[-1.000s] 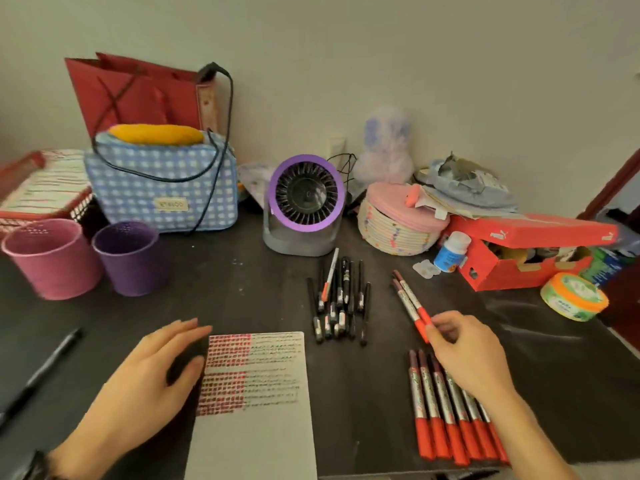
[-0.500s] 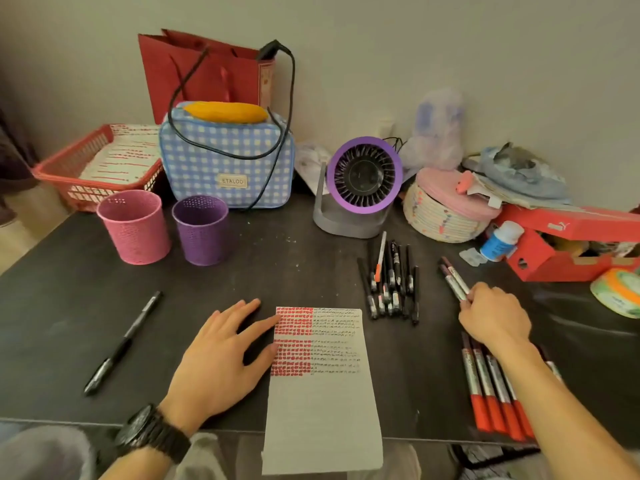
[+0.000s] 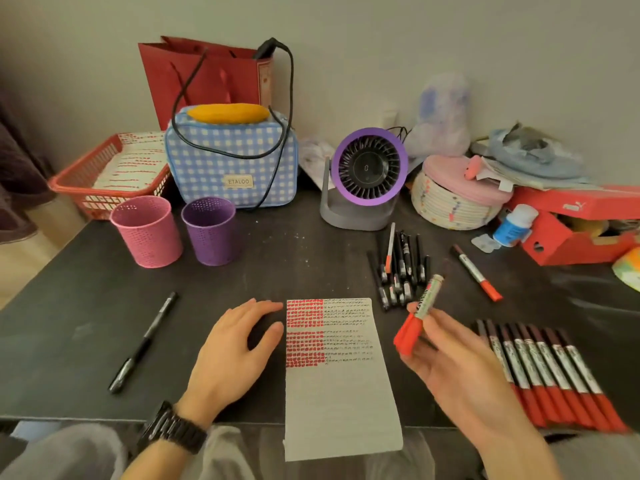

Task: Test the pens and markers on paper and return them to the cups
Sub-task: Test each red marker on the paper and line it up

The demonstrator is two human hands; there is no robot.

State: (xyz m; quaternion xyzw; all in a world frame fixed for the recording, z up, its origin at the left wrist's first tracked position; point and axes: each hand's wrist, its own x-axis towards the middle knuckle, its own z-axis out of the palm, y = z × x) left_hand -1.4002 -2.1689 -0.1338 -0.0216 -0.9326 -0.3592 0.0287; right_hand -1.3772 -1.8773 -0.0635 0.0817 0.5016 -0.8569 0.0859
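Note:
My right hand (image 3: 450, 362) holds a red marker (image 3: 419, 313) lifted above the table, red cap end low, just right of the paper (image 3: 339, 393). The paper carries rows of red and black test marks at its top. My left hand (image 3: 235, 348) rests flat on the dark table with fingertips at the paper's left edge. A pink cup (image 3: 147, 230) and a purple cup (image 3: 209, 230) stand at the left rear. Several red markers (image 3: 550, 372) lie in a row at the right. One red marker (image 3: 476, 271) lies alone, and several black pens (image 3: 401, 268) are bunched behind the paper.
A black pen (image 3: 143, 341) lies alone at the left. At the back stand a red basket (image 3: 104, 174), a checked blue bag (image 3: 232, 161), a purple fan (image 3: 367, 174), a woven basket (image 3: 453, 199) and a red shoebox (image 3: 581, 223). The table's front edge (image 3: 86, 419) is near me.
My right hand has lifted one red marker off the table and brought it toward the paper; its neighbour stays lying there. My left hand stays by the paper. The view has shifted.

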